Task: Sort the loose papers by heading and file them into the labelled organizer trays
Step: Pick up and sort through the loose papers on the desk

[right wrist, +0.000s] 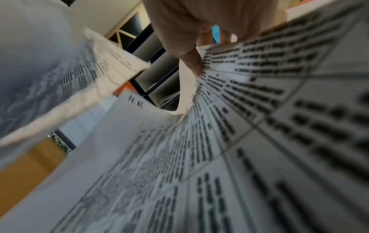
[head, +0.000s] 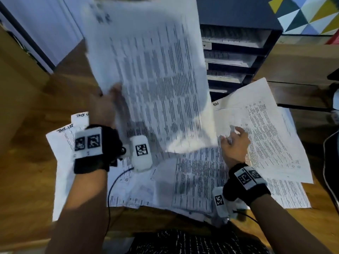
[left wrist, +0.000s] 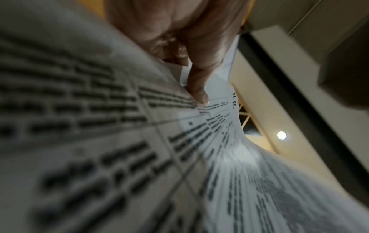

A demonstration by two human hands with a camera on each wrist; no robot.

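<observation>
The left hand (head: 107, 105) has its grip closed on a raised sheet (head: 146, 70). The right hand (head: 235, 142) pinches a page (head: 271, 125) on the counter (head: 27, 189), near the far organizer (head: 264, 52).

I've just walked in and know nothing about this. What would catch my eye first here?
A big printed sheet held up in the air by the left hand, blurred, hiding much of the dark organizer trays behind it. Below, loose papers cover the wooden desk, and the right hand pinches the edge of one of them.
</observation>
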